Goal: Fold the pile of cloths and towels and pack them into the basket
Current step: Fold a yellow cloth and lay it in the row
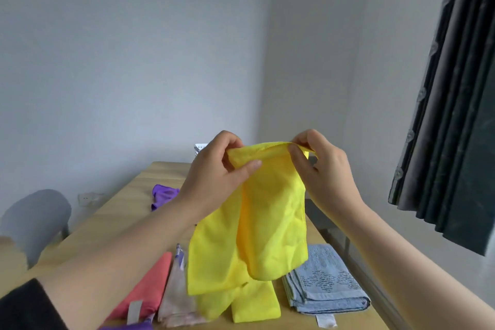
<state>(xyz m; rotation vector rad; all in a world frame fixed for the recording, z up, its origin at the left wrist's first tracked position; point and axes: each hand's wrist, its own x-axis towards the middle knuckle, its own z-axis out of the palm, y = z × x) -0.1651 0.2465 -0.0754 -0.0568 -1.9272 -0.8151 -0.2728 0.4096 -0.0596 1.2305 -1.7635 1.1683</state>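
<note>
Nearest the lens is the black sleeve (24,308) at the lower left, and past it both forearms reach up over the table (120,209). I have the yellow cloth (270,222) held clear above the table, hanging from its top hem. My left grip (217,169) pinches that hem at one end, thumb in front and fingers curled behind. My right grip (321,169) pinches the other end the same way, and a short run of hem is stretched between the two.

The cloth hangs limp and doubled over itself in soft creases, so I judge it light, thin and floppy, with nothing stiff to keep a fold. It is best taken at the hem corners and laid flat before creasing.

Below its hanging end a folded yellow piece (254,305) lies on the table; whether it is a separate cloth I cannot tell. Beside that sit a folded blue towel (326,281) to the right, and a pale patterned cloth (176,300) and a coral cloth (150,286) to the left. A purple cloth (163,195) lies crumpled farther off. A white perforated corner (201,147) behind my left grip may be the basket.
</note>
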